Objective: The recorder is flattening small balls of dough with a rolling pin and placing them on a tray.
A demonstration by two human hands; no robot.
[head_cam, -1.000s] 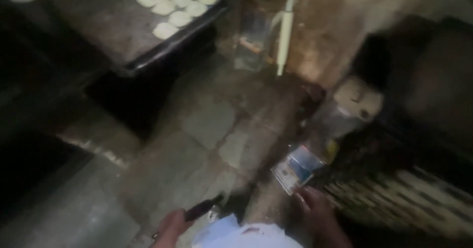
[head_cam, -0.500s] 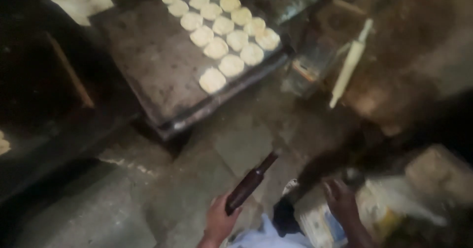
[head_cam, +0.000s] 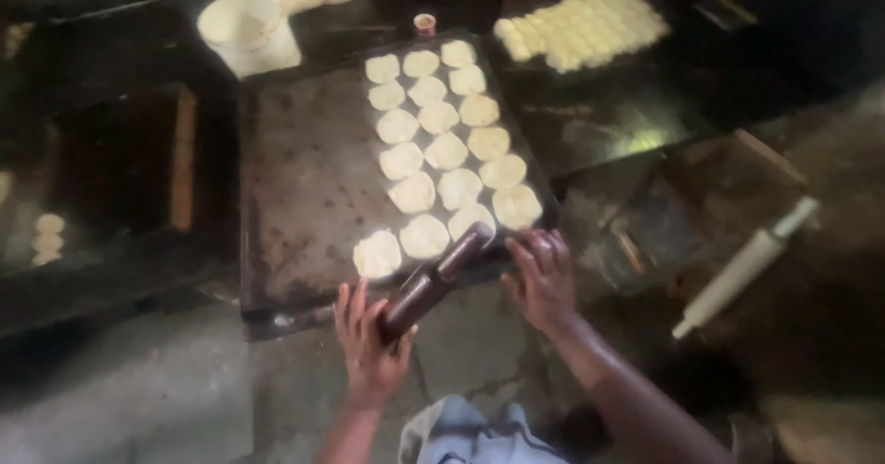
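A dark metal baking tray [head_cam: 304, 178] lies on the floor in front of me, with several flat pale dough rounds [head_cam: 446, 151] in rows on its right half. My left hand [head_cam: 367, 335] grips the lower end of a dark brown rolling pin [head_cam: 435, 280], which points up and right over the tray's near edge. My right hand [head_cam: 542, 275] rests with spread fingers at the tray's near right corner, close to the pin's far tip.
A white rolling pin [head_cam: 742, 269] lies on the floor at right. A second batch of dough rounds [head_cam: 583, 22] sits on a dark surface behind. A white container [head_cam: 247, 23] stands at the back left. A wooden frame [head_cam: 182, 155] lies left.
The view has swung so the tray is now centred and close. Both hands have risen to the tray's near edge, the left still carrying the dark rolling pin.
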